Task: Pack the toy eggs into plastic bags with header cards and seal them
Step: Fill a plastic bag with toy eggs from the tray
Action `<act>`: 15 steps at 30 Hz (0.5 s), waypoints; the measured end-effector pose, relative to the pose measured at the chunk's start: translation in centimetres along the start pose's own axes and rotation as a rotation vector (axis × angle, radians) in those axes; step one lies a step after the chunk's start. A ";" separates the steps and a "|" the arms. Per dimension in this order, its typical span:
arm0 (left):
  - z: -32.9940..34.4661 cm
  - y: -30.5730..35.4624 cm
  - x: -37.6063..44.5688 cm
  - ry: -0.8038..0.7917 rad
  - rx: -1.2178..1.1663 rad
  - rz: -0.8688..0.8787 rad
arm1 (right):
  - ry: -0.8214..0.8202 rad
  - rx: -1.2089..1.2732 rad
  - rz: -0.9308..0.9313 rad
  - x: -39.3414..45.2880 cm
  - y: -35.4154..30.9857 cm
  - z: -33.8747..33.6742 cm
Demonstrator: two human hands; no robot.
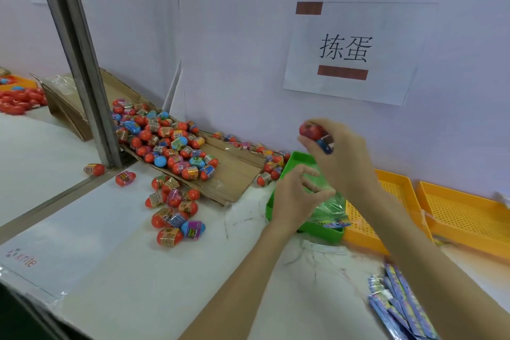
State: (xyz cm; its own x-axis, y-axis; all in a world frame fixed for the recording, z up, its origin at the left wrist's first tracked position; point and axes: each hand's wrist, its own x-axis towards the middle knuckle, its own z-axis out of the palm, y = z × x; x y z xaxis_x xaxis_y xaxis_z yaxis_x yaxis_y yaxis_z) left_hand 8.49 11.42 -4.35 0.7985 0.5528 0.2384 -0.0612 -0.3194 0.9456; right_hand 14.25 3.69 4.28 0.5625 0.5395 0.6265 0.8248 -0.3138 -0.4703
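Over green tray (pixel 287 171), 3 o'clock of egg pile (pixel 168 143):
Right hand (pixel 342 157): clamped on eggs (pixel 314 132).
Left hand (pixel 292 196): pinching bag (pixel 328 207); hold mouth wide.

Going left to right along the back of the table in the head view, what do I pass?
Metal post → egg pile on cardboard → green tray → first orange tray → second orange tray.

The tabletop (pixel 143 279) lies bare in front of the loose toy eggs (pixel 172 210), wide enough for a hand to pass. Behind them the cardboard sheet (pixel 234 171), heaped with eggs, and the steel post (pixel 80 63) block the way. Right of the eggs, the green tray (pixel 317 229) and orange trays (pixel 458 215) crowd the wall.
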 end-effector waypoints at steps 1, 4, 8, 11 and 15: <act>0.1 0.2 -0.1 0.003 0.001 0.007 | 0.058 0.025 0.055 -1.5 1.5 -1.7; 0.0 0.3 -0.3 -0.012 0.071 0.070 | 0.112 0.158 0.156 -7.0 4.1 -5.1; 0.3 1.1 -0.6 -0.026 0.098 0.192 | 0.170 0.292 0.203 -11.6 5.5 -6.5; 0.6 1.6 -0.9 -0.052 0.197 0.379 | 0.255 0.321 0.217 -12.0 5.7 -6.8; 0.9 1.9 -1.4 -0.047 0.428 0.664 | 0.312 0.258 0.090 -11.8 5.0 -7.0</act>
State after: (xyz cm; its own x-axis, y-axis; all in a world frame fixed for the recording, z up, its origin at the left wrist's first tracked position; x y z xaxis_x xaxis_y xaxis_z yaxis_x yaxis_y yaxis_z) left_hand 7.81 9.34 -3.05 0.7008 0.1121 0.7045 -0.3060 -0.8448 0.4389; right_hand 12.13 -9.71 -1.16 0.6551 0.2434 0.7153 0.7522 -0.1210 -0.6477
